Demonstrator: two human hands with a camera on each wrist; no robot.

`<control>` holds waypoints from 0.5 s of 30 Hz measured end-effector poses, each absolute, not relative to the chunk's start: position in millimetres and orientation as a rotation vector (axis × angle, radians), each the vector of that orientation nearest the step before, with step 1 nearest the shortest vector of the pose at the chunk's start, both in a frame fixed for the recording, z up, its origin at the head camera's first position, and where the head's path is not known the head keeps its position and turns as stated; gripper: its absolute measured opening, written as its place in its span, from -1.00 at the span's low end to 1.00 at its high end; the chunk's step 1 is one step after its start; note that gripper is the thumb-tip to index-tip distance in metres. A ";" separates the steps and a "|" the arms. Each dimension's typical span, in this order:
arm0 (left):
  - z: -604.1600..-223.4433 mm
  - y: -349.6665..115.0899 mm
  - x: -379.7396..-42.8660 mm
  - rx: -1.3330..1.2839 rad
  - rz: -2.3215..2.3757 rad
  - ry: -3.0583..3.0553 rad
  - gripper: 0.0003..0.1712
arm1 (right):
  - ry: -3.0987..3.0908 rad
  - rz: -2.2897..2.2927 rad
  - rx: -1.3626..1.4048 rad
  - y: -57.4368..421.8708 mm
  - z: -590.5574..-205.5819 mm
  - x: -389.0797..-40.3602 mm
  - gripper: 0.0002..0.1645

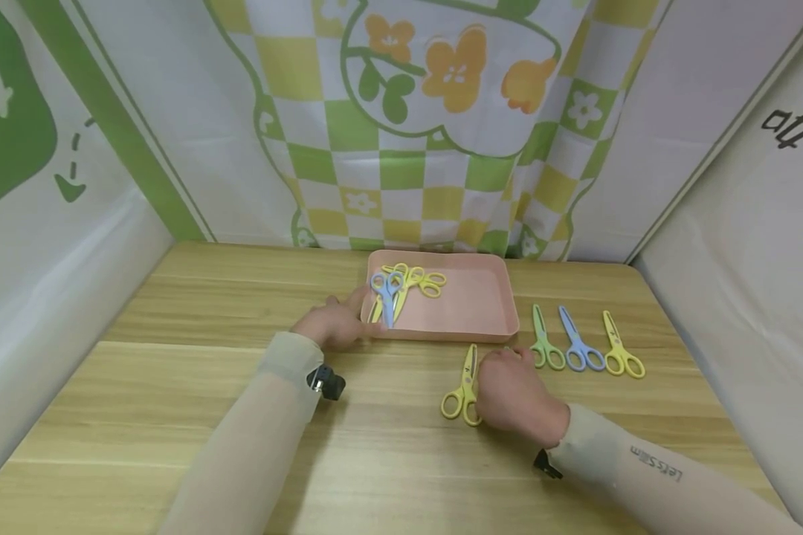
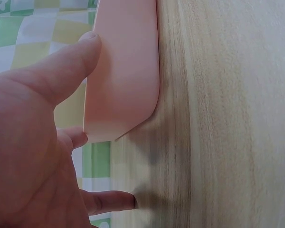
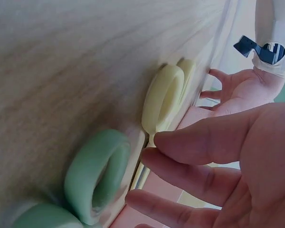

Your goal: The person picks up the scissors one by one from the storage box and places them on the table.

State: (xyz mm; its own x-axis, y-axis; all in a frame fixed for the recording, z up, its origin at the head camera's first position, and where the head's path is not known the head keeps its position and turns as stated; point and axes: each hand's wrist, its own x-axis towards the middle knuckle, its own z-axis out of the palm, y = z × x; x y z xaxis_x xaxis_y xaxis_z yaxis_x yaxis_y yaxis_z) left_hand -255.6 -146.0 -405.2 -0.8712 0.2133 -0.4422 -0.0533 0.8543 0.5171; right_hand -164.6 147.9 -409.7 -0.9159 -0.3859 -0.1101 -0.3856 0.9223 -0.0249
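My left hand [image 1: 337, 323] is at the left front corner of a pink tray [image 1: 475, 338]. Its thumb [image 2: 83, 57] touches the tray's front wall, with the fingers spread near the left end. Inside the tray's left part lie several yellow scissors [image 1: 411, 276] and a pair of blue scissors [image 1: 387, 293]. In front of the tray, my right hand [image 1: 515, 390] is beside yellow scissors [image 1: 467, 379] lying flat on the table. In the right wrist view its thumb and forefinger [image 3: 190, 175] are close together at the handle's neck, with no clear grip on it.
Right of my right hand lie green scissors [image 1: 542, 342], blue scissors [image 1: 575, 342] and yellow scissors [image 1: 617, 345] in a row, blades pointing away. They rest on the wooden table [image 1: 194, 312]. A checked curtain [image 1: 401, 171] hangs behind the tray.
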 end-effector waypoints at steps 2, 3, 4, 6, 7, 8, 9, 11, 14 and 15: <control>-406.0 -146.2 -255.9 0.112 0.730 2.532 0.14 | 2.974 -0.004 -0.588 147.5 -409.1 -164.7 -0.76; -406.5 -146.3 -256.1 0.113 0.732 2.532 0.14 | 2.977 0.002 -0.587 147.2 -409.0 -164.7 -0.76; -406.9 -146.3 -256.1 0.115 0.733 2.533 0.14 | 2.978 0.001 -0.588 146.8 -408.9 -164.6 -0.76; -407.0 -146.3 -255.8 0.113 0.738 2.532 0.14 | 2.976 -0.004 -0.591 146.0 -408.5 -163.9 -0.72; -406.7 -146.2 -255.6 0.112 0.739 2.534 0.14 | 2.975 -0.003 -0.599 145.5 -407.9 -163.5 -0.70; -406.2 -146.2 -255.2 0.111 0.740 2.535 0.14 | 2.972 0.000 -0.608 145.0 -407.4 -163.0 -0.69; -405.8 -146.2 -255.1 0.114 0.737 2.536 0.14 | 2.970 0.003 -0.621 144.5 -406.8 -162.6 -0.67; -404.7 -146.1 -254.6 0.116 0.734 2.539 0.14 | 2.971 0.016 -0.643 143.7 -406.3 -161.9 -0.67; -404.2 -146.2 -254.4 0.122 0.731 2.541 0.15 | 2.977 0.045 -0.675 143.8 -407.2 -161.1 -0.76; -404.0 -146.2 -254.2 0.125 0.730 2.541 0.15 | 2.981 0.052 -0.685 144.1 -407.5 -160.7 -0.80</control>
